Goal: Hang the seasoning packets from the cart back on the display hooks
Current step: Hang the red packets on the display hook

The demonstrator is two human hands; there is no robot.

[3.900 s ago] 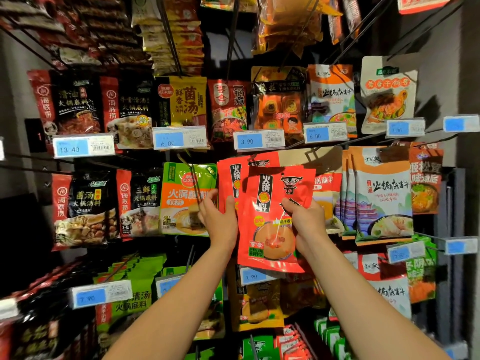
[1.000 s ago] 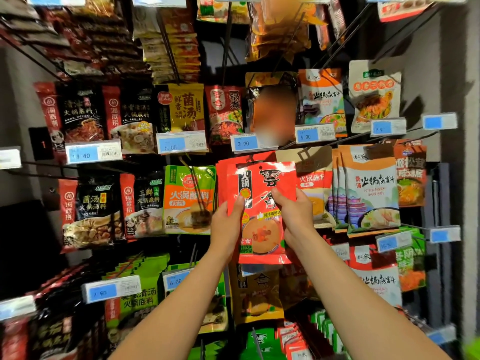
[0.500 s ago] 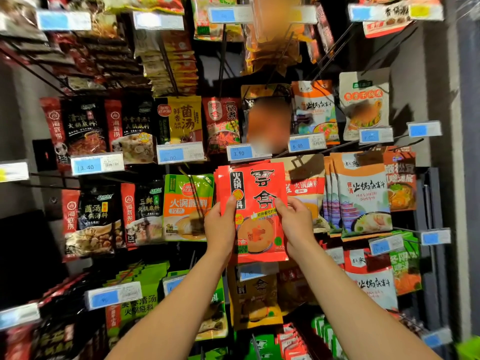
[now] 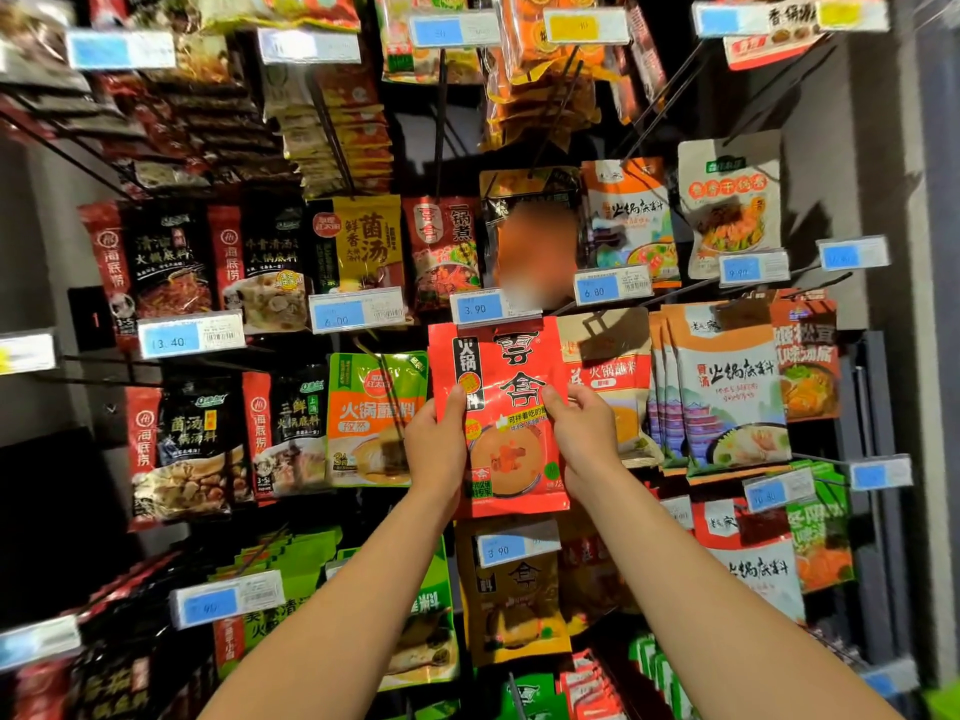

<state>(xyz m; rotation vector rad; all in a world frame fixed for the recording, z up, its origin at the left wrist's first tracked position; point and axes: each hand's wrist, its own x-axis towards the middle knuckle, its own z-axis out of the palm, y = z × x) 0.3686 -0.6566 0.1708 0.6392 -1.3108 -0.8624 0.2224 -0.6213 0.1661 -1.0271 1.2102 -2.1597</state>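
Note:
A red seasoning packet (image 4: 511,387) with black characters and a bowl picture is held upright against the display wall. My left hand (image 4: 435,444) grips its left edge with the thumb on the front. My right hand (image 4: 584,439) grips its right edge the same way. The packet's top sits just under the 3.90 price tag (image 4: 480,307) at the tip of a hook. More red packets of the same kind show behind its left edge. The hook's rod and the packet's hanging hole are hidden.
Rows of hooks with packets fill the wall: a green-orange packet (image 4: 376,418) at left, beige-red packets (image 4: 613,376) and white-orange packets (image 4: 727,392) at right, a yellow packet (image 4: 514,600) below. Black hook rods (image 4: 441,111) jut out above. A grey post (image 4: 930,304) borders the right.
The red packet has gone up and back toward the wall, from tilted in front of the row to flat under the 3.90 tag. Both hands have kept their grip.

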